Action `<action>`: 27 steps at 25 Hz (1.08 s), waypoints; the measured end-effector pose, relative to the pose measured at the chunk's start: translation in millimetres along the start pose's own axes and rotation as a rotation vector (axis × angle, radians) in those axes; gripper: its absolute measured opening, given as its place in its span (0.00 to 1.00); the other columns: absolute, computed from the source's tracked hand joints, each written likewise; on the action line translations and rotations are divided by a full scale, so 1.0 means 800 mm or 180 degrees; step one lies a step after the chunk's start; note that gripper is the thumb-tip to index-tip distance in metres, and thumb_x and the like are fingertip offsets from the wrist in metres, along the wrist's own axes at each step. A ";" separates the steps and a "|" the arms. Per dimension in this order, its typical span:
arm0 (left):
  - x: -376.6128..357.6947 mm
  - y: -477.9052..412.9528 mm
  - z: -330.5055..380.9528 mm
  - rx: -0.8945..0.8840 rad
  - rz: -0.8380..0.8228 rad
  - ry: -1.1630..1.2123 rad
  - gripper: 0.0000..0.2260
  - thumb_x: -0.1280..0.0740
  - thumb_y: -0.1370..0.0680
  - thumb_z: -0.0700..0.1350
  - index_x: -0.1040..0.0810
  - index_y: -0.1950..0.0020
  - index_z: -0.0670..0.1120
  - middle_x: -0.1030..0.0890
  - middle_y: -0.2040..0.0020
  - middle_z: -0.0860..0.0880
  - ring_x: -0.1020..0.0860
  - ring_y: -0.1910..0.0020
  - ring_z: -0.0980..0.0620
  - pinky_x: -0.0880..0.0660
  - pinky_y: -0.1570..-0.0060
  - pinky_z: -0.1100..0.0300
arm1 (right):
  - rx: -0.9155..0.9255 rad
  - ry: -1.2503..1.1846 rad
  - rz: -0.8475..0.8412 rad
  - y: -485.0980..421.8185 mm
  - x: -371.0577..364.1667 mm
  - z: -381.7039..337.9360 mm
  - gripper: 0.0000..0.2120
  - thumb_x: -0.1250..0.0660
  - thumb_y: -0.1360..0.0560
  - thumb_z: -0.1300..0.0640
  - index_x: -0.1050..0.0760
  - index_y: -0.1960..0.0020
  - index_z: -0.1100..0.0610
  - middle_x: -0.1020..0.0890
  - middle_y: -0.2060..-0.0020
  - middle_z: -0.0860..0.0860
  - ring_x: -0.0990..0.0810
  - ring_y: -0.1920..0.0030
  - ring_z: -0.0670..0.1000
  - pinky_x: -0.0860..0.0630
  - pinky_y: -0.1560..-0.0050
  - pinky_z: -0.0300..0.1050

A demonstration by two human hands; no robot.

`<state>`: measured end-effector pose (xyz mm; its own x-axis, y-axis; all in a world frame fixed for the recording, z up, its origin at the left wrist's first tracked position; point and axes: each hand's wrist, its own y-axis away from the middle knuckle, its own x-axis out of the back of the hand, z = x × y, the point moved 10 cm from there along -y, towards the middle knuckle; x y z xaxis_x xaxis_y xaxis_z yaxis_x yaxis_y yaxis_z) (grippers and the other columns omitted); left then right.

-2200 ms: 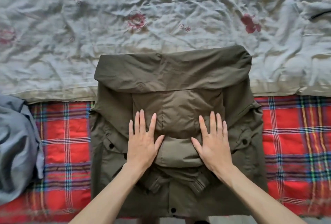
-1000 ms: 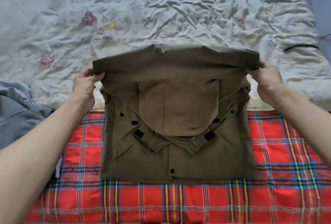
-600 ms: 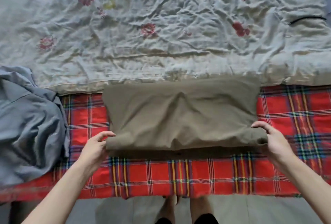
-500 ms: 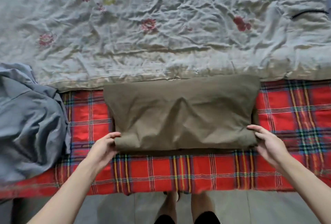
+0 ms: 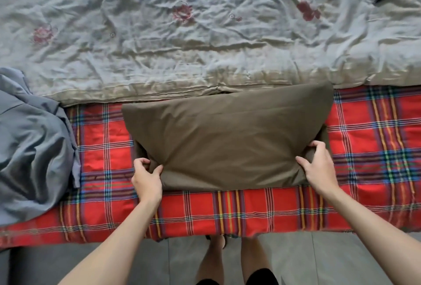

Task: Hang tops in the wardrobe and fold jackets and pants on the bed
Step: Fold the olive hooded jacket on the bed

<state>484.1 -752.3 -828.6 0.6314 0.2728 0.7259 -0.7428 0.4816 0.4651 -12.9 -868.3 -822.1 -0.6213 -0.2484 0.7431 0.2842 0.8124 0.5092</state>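
Note:
An olive-brown jacket (image 5: 227,141) lies folded into a wide bundle on the red plaid blanket (image 5: 227,211) at the near edge of the bed. My left hand (image 5: 147,176) grips the bundle's near left corner, thumb on top and fingers curled into the side fold. My right hand (image 5: 319,166) grips the near right corner the same way, fingers wrapped round the edge. The top layer slopes inward toward both hands, and lower layers show at the left and right sides.
A crumpled grey-blue garment (image 5: 32,143) lies on the bed's left side, partly on the plaid blanket. A wrinkled pale floral quilt (image 5: 205,34) covers the far part of the bed. Grey floor tiles (image 5: 341,259) and my legs show below the bed edge.
The jacket's far half was folded over toward me into a bundle. Since then both hands have slid inward and closed on its near corners, pulling the sides in.

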 end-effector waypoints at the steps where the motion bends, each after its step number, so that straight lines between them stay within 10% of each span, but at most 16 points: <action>1: 0.000 0.003 0.016 -0.0191 0.0170 -0.0202 0.17 0.27 0.26 0.37 0.29 0.42 0.42 0.24 0.42 0.41 0.27 0.39 0.38 0.31 0.44 0.49 | 0.0117 0.0298 0.0315 -0.002 0.008 -0.009 0.26 0.26 0.29 0.62 0.32 0.36 0.59 0.28 0.39 0.61 0.30 0.37 0.63 0.33 0.39 0.57; 5: -0.017 0.034 0.143 -0.1944 0.0597 -0.1045 0.27 0.32 0.24 0.45 0.35 0.26 0.42 0.37 0.26 0.39 0.38 0.27 0.39 0.42 0.27 0.46 | 0.1565 0.0647 0.1191 0.007 0.036 -0.145 0.28 0.28 0.29 0.60 0.31 0.31 0.59 0.33 0.33 0.60 0.34 0.32 0.62 0.40 0.28 0.58; 9: -0.156 0.051 0.264 -0.3272 -0.0127 -0.2173 0.28 0.48 0.18 0.60 0.41 0.20 0.51 0.41 0.20 0.45 0.45 0.21 0.42 0.49 0.23 0.44 | 0.2666 0.1434 0.0523 -0.025 -0.063 -0.281 0.26 0.42 0.20 0.44 0.34 0.25 0.53 0.34 0.26 0.56 0.39 0.24 0.59 0.47 0.23 0.58; 18: -0.201 -0.031 0.213 -0.3410 -0.0071 -0.2876 0.30 0.51 0.20 0.64 0.45 0.20 0.54 0.42 0.19 0.49 0.46 0.21 0.41 0.50 0.23 0.43 | 0.2591 0.2123 0.0511 -0.107 -0.113 -0.208 0.31 0.48 0.22 0.37 0.40 0.21 0.48 0.36 0.23 0.54 0.42 0.23 0.60 0.51 0.22 0.60; 27: -0.101 -0.148 0.131 -0.1889 0.0391 -0.2842 0.38 0.55 0.20 0.66 0.50 0.19 0.41 0.47 0.23 0.29 0.49 0.22 0.31 0.56 0.25 0.38 | 0.1552 0.2158 0.1033 -0.164 -0.028 -0.104 0.35 0.51 0.22 0.35 0.46 0.20 0.52 0.45 0.22 0.61 0.49 0.22 0.66 0.58 0.24 0.62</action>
<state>497.8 -918.3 -889.1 -0.0091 -0.2438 0.9698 -0.4118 0.8847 0.2185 24.3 -1013.7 -869.3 0.0445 -0.1002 0.9940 -0.0670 0.9924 0.1030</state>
